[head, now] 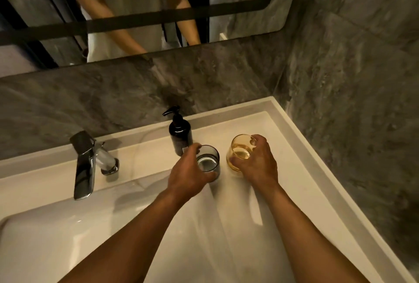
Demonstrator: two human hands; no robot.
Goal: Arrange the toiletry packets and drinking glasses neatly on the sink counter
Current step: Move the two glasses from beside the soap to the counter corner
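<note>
Two drinking glasses stand side by side on the white sink counter (294, 146), right of the basin. My left hand (189, 174) wraps around the grey smoked glass (208, 161), fingers on its near and left sides. My right hand (258, 160) grips the amber glass (240, 150) from its right side, with a finger over the rim. Both glasses look upright. No toiletry packets show in this view.
A dark pump bottle (180, 133) stands just behind the grey glass, almost touching my left fingers. The chrome faucet (85, 164) rises at the left, over the basin (56, 237). Grey stone walls close in behind and at the right; a mirror (136, 10) hangs above.
</note>
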